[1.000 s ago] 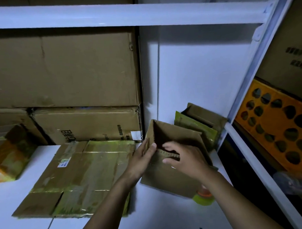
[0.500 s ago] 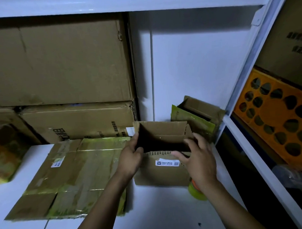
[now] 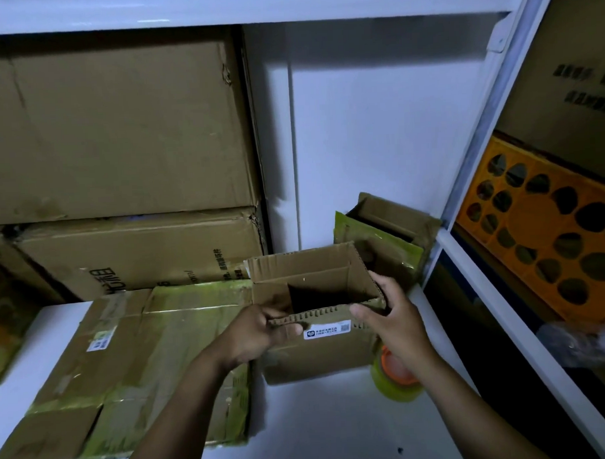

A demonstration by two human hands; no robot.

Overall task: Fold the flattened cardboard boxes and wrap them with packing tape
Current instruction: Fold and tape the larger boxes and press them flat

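The small box (image 3: pixel 317 287) stands open on the white shelf (image 3: pixel 318 431), just beside a big flat box (image 3: pixel 134 365) covered in old tape. The left hand (image 3: pixel 256 334) curls its fingers over the near left edge and holds it tight. The right hand (image 3: pixel 393 322) pinches the near right corner, thumb in front and fingers round the side. The box looks light and thin. Its walls are probably stiff but would bend at the folds, and the top edges look rough and torn. Holding it at the corners seems best, so it keeps its shape. The tape roll (image 3: pixel 397 380) sits under the right wrist.
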